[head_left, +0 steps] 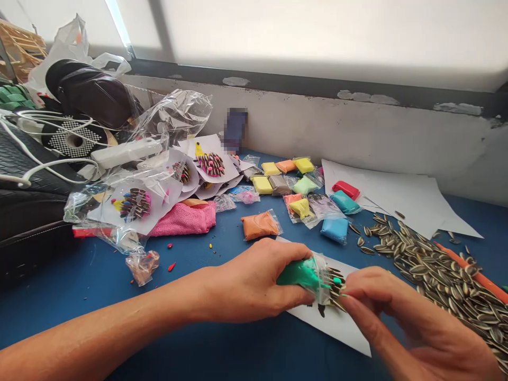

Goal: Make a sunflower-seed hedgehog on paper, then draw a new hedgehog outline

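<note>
Left hand (257, 283), stretched rightward, curls around a green packet (301, 276); right hand (397, 312) pinches, its hold unclear.

The held clay packet (301, 274) is bright green, the paper sheet (337, 329) below it plain white. The sunflower seeds (420, 270) are blackish, striped lengthwise in cream. The tabletop (214, 352) is deep blue, the towel (184, 220) pink. One seed-studded clay figure (212, 164) is yellow at the head and dotted bright pink.
</note>
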Tool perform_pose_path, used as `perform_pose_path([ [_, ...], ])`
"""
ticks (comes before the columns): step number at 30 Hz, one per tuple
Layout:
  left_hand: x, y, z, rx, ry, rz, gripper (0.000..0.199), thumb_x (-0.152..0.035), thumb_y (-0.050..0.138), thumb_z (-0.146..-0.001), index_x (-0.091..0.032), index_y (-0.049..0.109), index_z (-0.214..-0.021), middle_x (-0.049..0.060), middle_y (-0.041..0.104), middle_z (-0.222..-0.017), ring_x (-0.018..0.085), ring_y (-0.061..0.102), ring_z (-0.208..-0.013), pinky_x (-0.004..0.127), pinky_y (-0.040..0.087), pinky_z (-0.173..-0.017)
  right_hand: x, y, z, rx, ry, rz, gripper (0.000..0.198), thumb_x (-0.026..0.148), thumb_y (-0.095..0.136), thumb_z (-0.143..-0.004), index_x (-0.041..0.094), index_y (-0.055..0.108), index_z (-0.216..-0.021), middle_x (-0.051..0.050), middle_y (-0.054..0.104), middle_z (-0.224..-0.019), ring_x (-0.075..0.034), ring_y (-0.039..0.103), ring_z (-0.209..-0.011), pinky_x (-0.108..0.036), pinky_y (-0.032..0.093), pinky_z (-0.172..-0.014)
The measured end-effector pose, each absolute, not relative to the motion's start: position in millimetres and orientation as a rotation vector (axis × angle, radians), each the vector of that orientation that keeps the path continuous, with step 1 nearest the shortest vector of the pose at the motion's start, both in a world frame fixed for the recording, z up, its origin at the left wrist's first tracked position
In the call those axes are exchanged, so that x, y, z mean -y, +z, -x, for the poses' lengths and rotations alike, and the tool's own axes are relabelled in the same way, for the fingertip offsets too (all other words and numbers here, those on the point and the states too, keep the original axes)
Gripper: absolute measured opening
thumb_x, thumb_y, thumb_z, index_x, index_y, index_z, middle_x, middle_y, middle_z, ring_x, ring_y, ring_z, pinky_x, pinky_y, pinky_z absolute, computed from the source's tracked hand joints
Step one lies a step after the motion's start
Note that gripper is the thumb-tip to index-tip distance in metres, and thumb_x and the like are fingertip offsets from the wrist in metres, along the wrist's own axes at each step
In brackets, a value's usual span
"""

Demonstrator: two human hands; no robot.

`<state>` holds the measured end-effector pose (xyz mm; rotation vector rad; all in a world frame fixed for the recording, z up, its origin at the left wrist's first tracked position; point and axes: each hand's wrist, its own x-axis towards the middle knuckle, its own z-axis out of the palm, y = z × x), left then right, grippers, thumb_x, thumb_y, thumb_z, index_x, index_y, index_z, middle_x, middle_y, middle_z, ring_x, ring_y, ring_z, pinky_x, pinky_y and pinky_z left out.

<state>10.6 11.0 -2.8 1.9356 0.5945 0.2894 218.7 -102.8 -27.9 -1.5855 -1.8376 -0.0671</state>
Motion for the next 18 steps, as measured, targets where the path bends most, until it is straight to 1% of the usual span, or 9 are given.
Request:
perform_pose_path([
  [4,-6.9,-1.8,-11.6,-0.54,0.251,-1.933,0.011,-0.013,0.067,-0.09,-0.016,0.058,-0.085,-0.006,0.056,-0.077,0.01,0.047,-0.07,0.022,0.036,-0.062,103.8,-24.5,-215.2,1.863,0.035,1.549,0.028,0.049,0.061,-0.094,0.028,0.078,-0.101,-0.005,0.069,-0.08,-0.017,0.068,-0.068,-0.025,0.055,-0.056],
  [7,-5.7,-3.0,-11.5,-0.49,0.277,-1.975,0.013,-0.005,0.06,-0.091,-0.017,0.055,-0.086,-0.006,0.055,-0.078,0.009,0.047,-0.073,0.021,0.036,-0.066,103.5,-20.1,-213.3,1.934,0.152,1.483,0.023,0.035,0.064,-0.094,0.029,0.075,-0.113,-0.004,0.069,-0.085,-0.016,0.069,-0.07,-0.022,0.056,-0.058],
  [9,-5.5,-4.5,-11.1,-0.463,0.287,-1.998,0.015,-0.003,0.056,-0.091,-0.017,0.054,-0.086,-0.005,0.054,-0.079,0.009,0.046,-0.073,0.02,0.037,-0.067,102.9,-18.5,-212.4,1.992,0.208,1.42,0.029,0.024,0.065,-0.094,0.031,0.071,-0.121,-0.002,0.069,-0.089,-0.013,0.07,-0.073,-0.02,0.056,-0.061],
  [11,-5.2,-6.0,-10.6,-0.452,0.272,-2.023,0.015,-0.003,0.055,-0.091,-0.017,0.053,-0.085,-0.005,0.054,-0.079,0.009,0.046,-0.073,0.02,0.037,-0.067,102.7,-18.6,-211.8,2.029,0.216,1.381,0.034,0.018,0.066,-0.093,0.032,0.067,-0.124,0.0,0.067,-0.091,-0.011,0.069,-0.075,-0.017,0.056,-0.063],
  [14,-4.0,-7.4,-9.7,-0.442,0.256,-2.077,0.013,-0.006,0.055,-0.093,-0.018,0.053,-0.087,-0.003,0.058,-0.085,0.011,0.051,-0.079,0.021,0.039,-0.071,103.8,-20.6,-212.2,2.047,0.203,1.378,0.032,0.017,0.066,-0.093,0.031,0.066,-0.122,0.002,0.064,-0.089,-0.008,0.067,-0.073,-0.015,0.054,-0.063],
  [16,-2.7,-7.4,-9.2,-0.449,0.253,-2.096,0.011,-0.007,0.054,-0.093,-0.018,0.054,-0.089,-0.001,0.061,-0.092,0.013,0.055,-0.086,0.021,0.04,-0.074,105.2,-22.1,-213.2,2.062,0.223,1.387,0.029,0.018,0.066,-0.093,0.029,0.066,-0.12,0.002,0.064,-0.088,-0.007,0.066,-0.071,-0.014,0.054,-0.062],
  [18,-1.3,-6.9,-9.1,-0.469,0.238,-2.1,0.01,-0.009,0.053,-0.094,-0.018,0.054,-0.09,0.001,0.063,-0.095,0.014,0.056,-0.088,0.022,0.041,-0.075,106.4,-23.1,-214.1,2.077,0.224,1.396,0.027,0.018,0.067,-0.093,0.027,0.066,-0.118,0.002,0.064,-0.088,-0.007,0.066,-0.069,-0.014,0.053,-0.061],
])
